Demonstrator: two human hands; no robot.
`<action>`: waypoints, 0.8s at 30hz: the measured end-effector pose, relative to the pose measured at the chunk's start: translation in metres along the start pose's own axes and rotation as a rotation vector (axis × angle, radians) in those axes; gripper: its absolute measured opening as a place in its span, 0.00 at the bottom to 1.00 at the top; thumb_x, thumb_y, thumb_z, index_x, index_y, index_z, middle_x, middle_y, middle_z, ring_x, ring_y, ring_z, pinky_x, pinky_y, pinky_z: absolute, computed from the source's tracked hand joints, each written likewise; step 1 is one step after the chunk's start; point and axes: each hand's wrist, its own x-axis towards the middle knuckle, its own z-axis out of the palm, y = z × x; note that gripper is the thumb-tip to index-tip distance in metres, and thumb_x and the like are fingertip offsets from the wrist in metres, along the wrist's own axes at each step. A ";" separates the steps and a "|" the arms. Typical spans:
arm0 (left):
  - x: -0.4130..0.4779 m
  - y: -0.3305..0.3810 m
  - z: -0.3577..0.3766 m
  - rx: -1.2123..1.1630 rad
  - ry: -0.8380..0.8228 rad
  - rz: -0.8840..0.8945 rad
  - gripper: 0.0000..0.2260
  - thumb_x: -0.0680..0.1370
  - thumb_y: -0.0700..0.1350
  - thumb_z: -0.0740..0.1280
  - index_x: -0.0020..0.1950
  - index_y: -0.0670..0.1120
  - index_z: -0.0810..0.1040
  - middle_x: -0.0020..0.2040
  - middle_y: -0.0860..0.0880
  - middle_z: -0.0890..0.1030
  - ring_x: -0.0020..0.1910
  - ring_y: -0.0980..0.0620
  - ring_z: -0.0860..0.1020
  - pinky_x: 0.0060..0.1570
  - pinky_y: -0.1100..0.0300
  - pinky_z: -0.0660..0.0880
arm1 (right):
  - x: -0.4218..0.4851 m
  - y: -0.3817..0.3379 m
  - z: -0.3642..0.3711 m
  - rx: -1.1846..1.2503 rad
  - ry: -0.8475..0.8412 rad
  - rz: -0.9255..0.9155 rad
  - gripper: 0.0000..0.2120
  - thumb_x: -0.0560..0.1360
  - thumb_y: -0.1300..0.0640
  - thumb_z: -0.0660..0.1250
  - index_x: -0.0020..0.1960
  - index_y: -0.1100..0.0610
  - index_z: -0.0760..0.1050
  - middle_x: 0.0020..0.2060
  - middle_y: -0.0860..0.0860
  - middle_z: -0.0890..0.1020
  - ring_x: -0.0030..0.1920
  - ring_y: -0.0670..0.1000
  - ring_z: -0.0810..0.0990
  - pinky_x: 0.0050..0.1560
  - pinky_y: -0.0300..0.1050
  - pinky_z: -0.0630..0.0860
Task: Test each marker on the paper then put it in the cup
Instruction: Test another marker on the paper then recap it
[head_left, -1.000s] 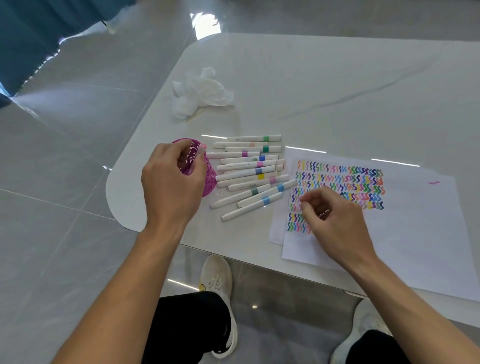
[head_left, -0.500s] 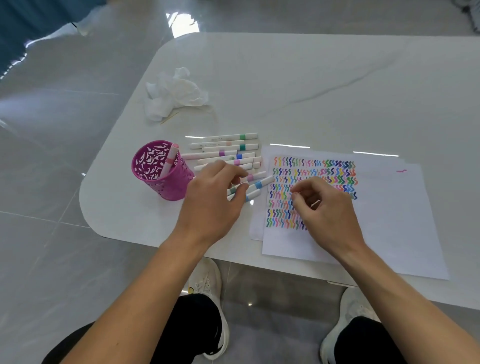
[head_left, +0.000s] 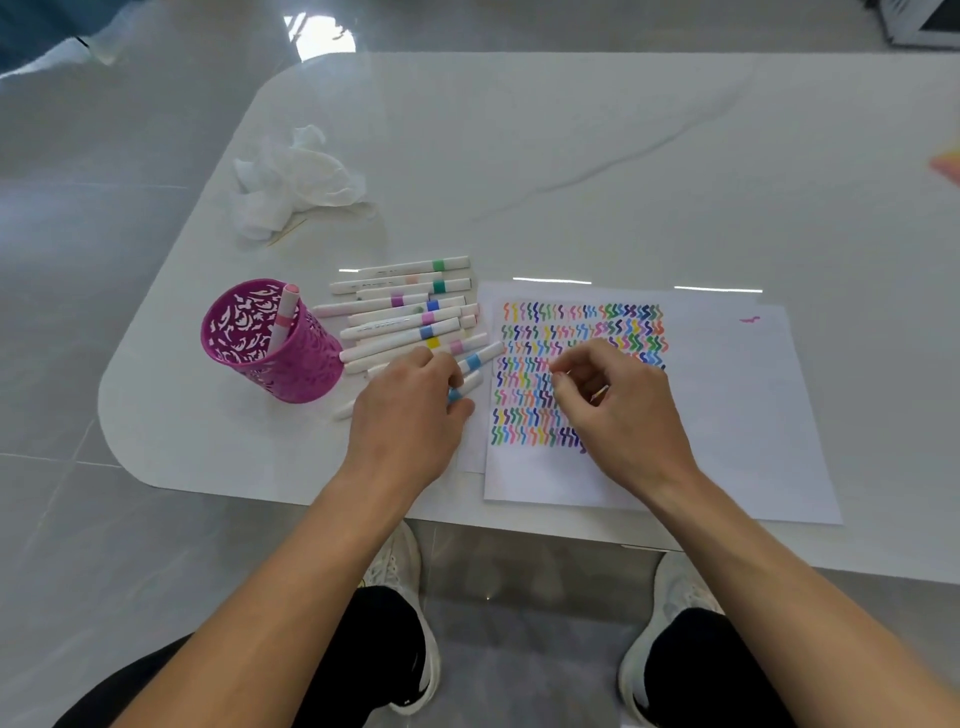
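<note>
Now left hand (head_left: 410, 415) on marker (head_left: 470, 383) (blue-banded)

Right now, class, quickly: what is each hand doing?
Left hand: closed on a blue-banded marker.
Right hand: fingers curled over the paper; whether it holds anything cannot be told.

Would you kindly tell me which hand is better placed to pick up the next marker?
Left. The left hand lies at the near edge of the marker pile, fingers curled on a blue-banded marker; the right hand hovers over the paper, beside the pile.
</note>
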 end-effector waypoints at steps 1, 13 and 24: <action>0.001 0.000 0.001 0.001 0.001 -0.007 0.10 0.78 0.52 0.72 0.56 0.50 0.80 0.52 0.52 0.80 0.45 0.54 0.73 0.44 0.60 0.71 | 0.000 0.000 0.000 -0.004 -0.005 0.002 0.02 0.80 0.60 0.71 0.51 0.55 0.83 0.40 0.47 0.84 0.40 0.42 0.82 0.41 0.28 0.76; 0.004 0.011 -0.009 -0.148 0.120 0.088 0.08 0.79 0.51 0.70 0.53 0.48 0.82 0.46 0.54 0.81 0.37 0.55 0.74 0.37 0.65 0.69 | -0.001 0.004 -0.007 0.039 -0.090 0.095 0.03 0.79 0.59 0.72 0.49 0.52 0.83 0.37 0.43 0.82 0.37 0.41 0.81 0.39 0.29 0.75; 0.003 0.063 -0.010 -0.690 -0.025 0.217 0.04 0.79 0.49 0.72 0.51 0.51 0.84 0.41 0.58 0.83 0.44 0.58 0.81 0.43 0.59 0.80 | -0.012 0.006 -0.040 0.387 -0.083 0.146 0.07 0.82 0.52 0.71 0.59 0.50 0.82 0.46 0.50 0.88 0.47 0.50 0.88 0.53 0.56 0.84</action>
